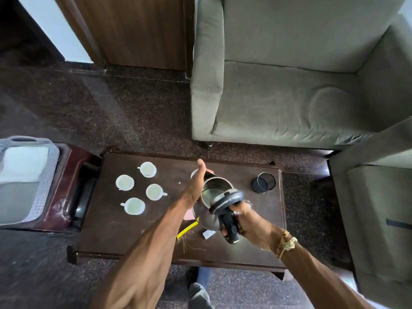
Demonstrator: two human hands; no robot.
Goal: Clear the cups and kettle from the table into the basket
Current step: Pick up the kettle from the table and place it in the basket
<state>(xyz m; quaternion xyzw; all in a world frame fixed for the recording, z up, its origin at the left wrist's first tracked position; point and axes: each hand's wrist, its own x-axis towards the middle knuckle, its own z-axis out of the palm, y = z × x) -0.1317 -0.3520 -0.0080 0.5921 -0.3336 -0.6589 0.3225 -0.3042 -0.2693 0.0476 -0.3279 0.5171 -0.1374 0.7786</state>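
A steel kettle (214, 190) with its black lid flipped open is above the dark low table (111, 230). My right hand (247, 219) grips its black handle. My left hand (197, 181) lies against the kettle's left side, thumb pointing up; its fingers are hidden behind the body. Several white cups on saucers sit on the table's left half: one cup (147, 169) at the back, one cup (124, 182) to the left, one cup (155, 192) near the middle, one cup (134, 206) nearest me. Another cup (194, 173) peeks out behind my left hand. The grey basket (48, 175) stands far left.
A black mesh holder (263, 183) stands on the table's right side. A yellow strip (186, 229) and a small white packet (207, 234) lie near the front. Green armchairs (289, 85) stand behind and right of the table. The basket rests on a dark red stand (73, 175).
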